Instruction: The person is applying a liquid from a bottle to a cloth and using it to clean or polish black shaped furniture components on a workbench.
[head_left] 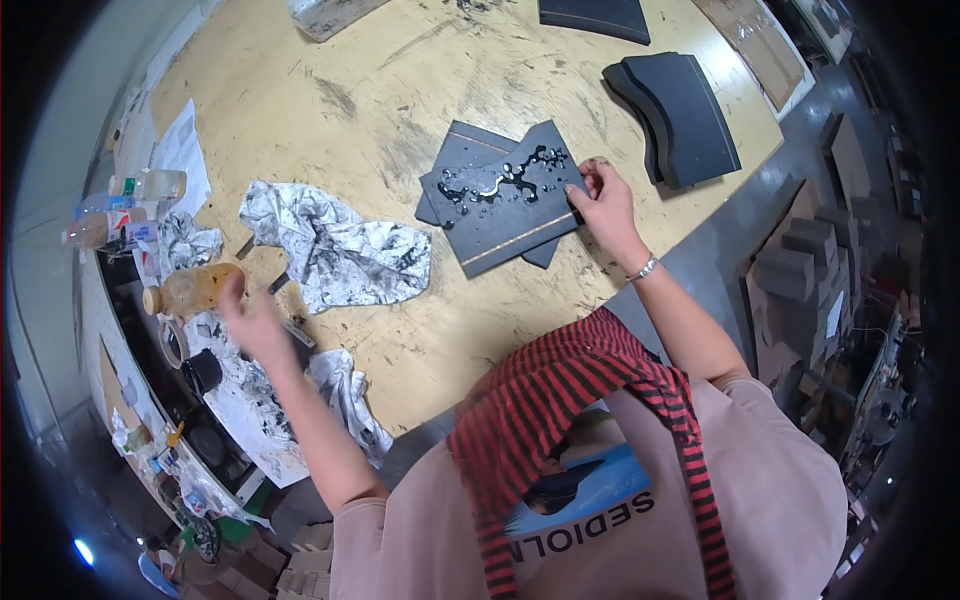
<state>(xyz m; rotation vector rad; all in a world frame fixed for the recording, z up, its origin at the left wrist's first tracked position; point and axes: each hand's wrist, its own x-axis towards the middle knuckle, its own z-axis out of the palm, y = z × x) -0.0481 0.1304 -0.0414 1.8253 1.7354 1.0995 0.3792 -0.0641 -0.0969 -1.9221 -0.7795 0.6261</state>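
Two flat black panels lie crossed on the table, and the upper black panel (505,225) has a streak of glossy liquid and several droplets across its face. My right hand (604,207) pinches this panel's right edge, thumb on top. My left hand (256,322) is smeared by motion beside the end of a bottle of amber liquid (190,289) that lies on its side; whether it touches the bottle, I cannot tell. A white cloth with black stains (335,250) lies crumpled between the bottle and the panels.
On the right of the yellowish table (480,345) sits a stack of curved black panels (690,115), with another black panel (595,15) at the far edge. Clear plastic bottles (150,185) lie at the left edge. A second stained cloth (350,405) hangs over the near edge.
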